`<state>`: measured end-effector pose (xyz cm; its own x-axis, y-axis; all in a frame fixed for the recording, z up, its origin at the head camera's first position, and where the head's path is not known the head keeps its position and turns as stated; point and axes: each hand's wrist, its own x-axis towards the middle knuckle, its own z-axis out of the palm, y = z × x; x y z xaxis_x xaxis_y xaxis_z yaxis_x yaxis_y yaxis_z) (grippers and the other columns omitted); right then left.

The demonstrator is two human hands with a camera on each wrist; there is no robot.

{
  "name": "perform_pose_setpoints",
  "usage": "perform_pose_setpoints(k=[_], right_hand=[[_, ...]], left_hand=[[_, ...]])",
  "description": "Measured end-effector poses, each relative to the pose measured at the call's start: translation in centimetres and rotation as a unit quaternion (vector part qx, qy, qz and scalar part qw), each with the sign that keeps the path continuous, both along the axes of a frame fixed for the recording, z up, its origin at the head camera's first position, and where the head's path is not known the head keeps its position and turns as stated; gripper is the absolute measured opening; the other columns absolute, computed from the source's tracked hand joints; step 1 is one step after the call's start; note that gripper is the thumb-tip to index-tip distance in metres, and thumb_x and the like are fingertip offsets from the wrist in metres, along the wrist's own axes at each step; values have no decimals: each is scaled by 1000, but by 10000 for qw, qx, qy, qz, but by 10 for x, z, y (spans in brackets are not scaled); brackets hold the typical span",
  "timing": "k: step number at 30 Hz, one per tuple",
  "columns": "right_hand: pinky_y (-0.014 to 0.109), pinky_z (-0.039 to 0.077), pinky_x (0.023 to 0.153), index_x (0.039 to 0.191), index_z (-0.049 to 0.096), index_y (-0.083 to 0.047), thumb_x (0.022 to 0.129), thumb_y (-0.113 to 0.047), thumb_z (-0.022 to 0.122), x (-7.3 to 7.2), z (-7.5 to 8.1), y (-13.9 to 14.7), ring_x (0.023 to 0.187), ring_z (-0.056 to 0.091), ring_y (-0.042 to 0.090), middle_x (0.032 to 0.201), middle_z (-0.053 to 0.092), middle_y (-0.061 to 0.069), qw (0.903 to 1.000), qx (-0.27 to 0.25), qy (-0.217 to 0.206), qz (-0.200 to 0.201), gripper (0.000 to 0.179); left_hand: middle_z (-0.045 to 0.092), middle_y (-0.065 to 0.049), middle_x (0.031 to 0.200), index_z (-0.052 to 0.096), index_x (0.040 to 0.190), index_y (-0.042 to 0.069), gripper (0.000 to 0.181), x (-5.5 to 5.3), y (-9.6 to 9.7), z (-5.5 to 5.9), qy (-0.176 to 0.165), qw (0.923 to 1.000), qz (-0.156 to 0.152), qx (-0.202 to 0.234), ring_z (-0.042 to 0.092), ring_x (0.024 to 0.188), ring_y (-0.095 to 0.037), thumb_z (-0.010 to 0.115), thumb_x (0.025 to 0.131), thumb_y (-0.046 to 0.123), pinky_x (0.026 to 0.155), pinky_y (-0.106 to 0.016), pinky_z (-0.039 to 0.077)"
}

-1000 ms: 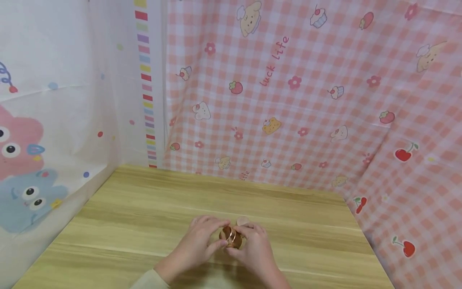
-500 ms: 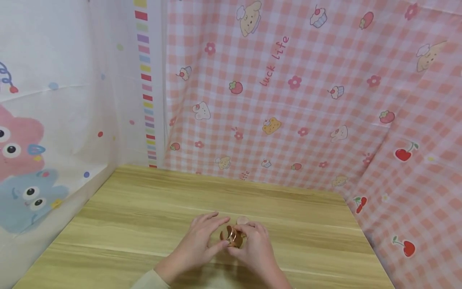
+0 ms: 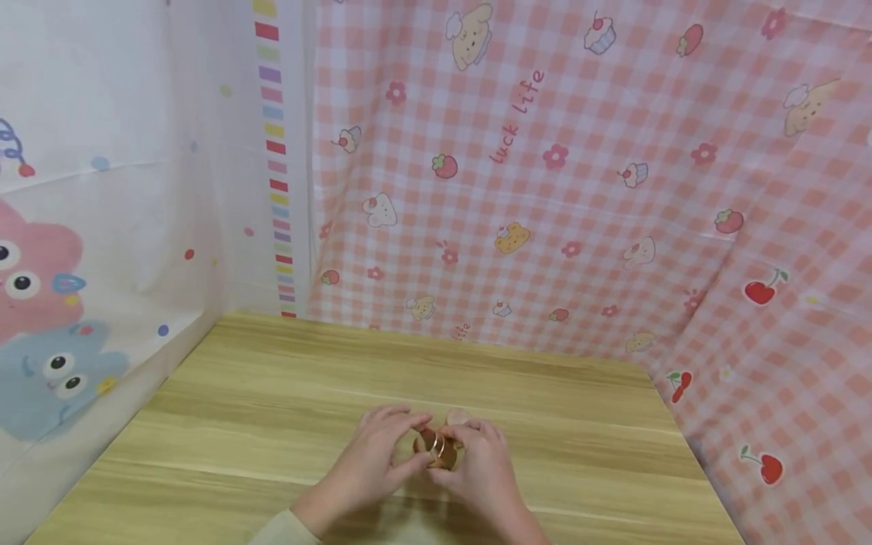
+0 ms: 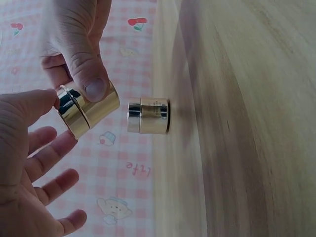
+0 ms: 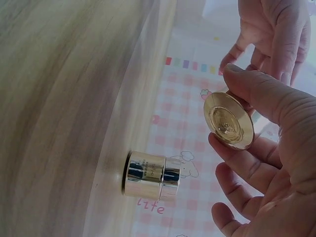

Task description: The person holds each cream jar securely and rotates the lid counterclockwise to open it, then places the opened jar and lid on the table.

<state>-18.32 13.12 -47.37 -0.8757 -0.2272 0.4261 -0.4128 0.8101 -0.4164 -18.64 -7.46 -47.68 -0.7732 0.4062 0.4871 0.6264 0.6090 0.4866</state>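
A small shiny gold jar (image 3: 446, 454) is held tilted above the table between both hands. My right hand (image 3: 485, 465) grips its wider body, thumb along the side in the left wrist view. My left hand (image 3: 381, 454) pinches the narrower capped end, or lid (image 4: 72, 112), with thumb and fingertips; its other fingers are spread. The right wrist view shows the jar's round base (image 5: 229, 121), recessed with raised marks too small to read. A second gold jar (image 5: 150, 176) stands upright on the table just beyond the hands, with its cap on, mostly hidden in the head view.
The wood-grain table (image 3: 272, 409) spreads around the hands. Behind and to the right hangs a pink checked cloth (image 3: 579, 204). A white cloth with cartoon figures (image 3: 136, 227) hangs on the left.
Half a second ago my left fingers stood apart from the lid; now they have closed back onto it. My right hand and the second jar have stayed in place.
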Motion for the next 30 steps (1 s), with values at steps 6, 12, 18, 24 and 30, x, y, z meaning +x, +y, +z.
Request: perform_pose_setpoints(k=[6,12,18,24,30], right_hand=[[52,52,100,105,82,-15,65,-29,103,1,0,0,106,67,21,98,81,-7,10000,-15,-31,17,47],[56,51,103,109,82,-14,66,-28,102,0,-2,2,110,69,25,103,82,-3,9999,-95,-71,60,49],[67,48,110,115,81,-12,68,-26,102,-1,-1,3,120,73,32,112,83,4,9996,-83,-20,258,53],[71,45,114,116,81,-13,70,-26,101,0,0,3,125,72,33,115,83,4,9996,-63,-18,293,52],[72,45,112,113,82,-13,70,-27,101,-1,-1,3,124,73,33,112,84,2,9994,-73,100,320,49]], left_hand=[[75,3,131,70,137,16,48,0,-1,0,-193,9998,26,-90,61,130,-24,77,98,42,114,-59,45],[71,-4,143,67,142,14,51,2,-2,2,-522,9984,-218,72,54,144,-40,81,95,27,115,-79,36],[72,-2,141,69,139,14,47,2,-1,3,-544,9980,-309,28,56,143,-40,81,95,22,115,-78,37],[73,1,139,70,138,14,46,2,0,3,-564,9981,-235,0,59,140,-35,82,95,24,116,-70,40],[74,3,136,70,138,14,47,2,0,3,-451,9989,-103,-20,62,133,-27,81,97,32,114,-61,46]])
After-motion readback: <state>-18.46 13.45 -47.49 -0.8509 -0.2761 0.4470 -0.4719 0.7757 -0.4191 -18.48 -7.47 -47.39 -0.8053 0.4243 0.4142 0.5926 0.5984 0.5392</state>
